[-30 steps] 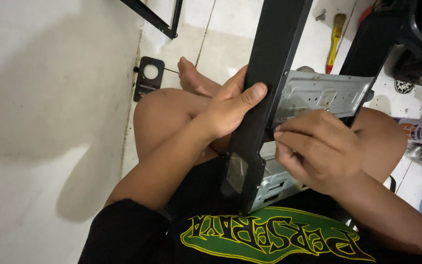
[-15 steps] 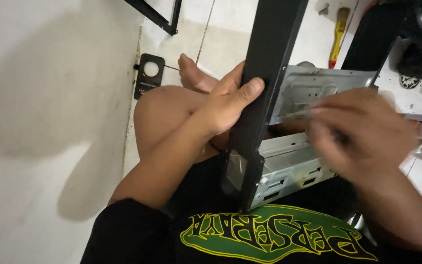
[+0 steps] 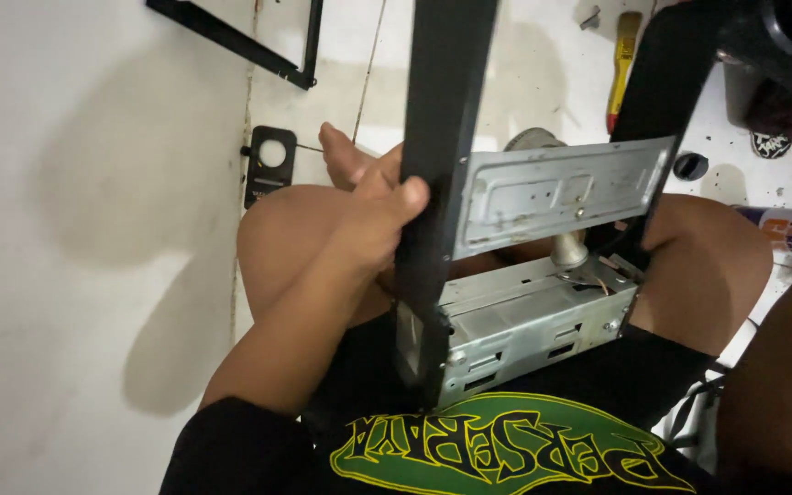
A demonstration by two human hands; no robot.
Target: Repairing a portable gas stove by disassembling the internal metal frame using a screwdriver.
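Observation:
I sit cross-legged with a silver metal chassis (image 3: 524,321) resting on my lap. Its long black front panel (image 3: 442,137) stands upright. My left hand (image 3: 382,215) grips the panel's left edge, thumb across the front. A hinged metal lid (image 3: 561,192) is raised above the chassis, and wires and a grey cylinder show underneath. Only my right forearm (image 3: 781,367) shows along the right edge; the hand itself is out of the frame.
On the white tiled floor lie a small black bracket with a round hole (image 3: 270,165), a black rectangular frame (image 3: 240,37), a yellow-handled screwdriver (image 3: 623,55), a black round cap (image 3: 689,165) and a spray can (image 3: 776,229).
My right hand has lifted off the chassis and gone up to the right, out of sight. The raised lid now shows fully. My left hand keeps its grip.

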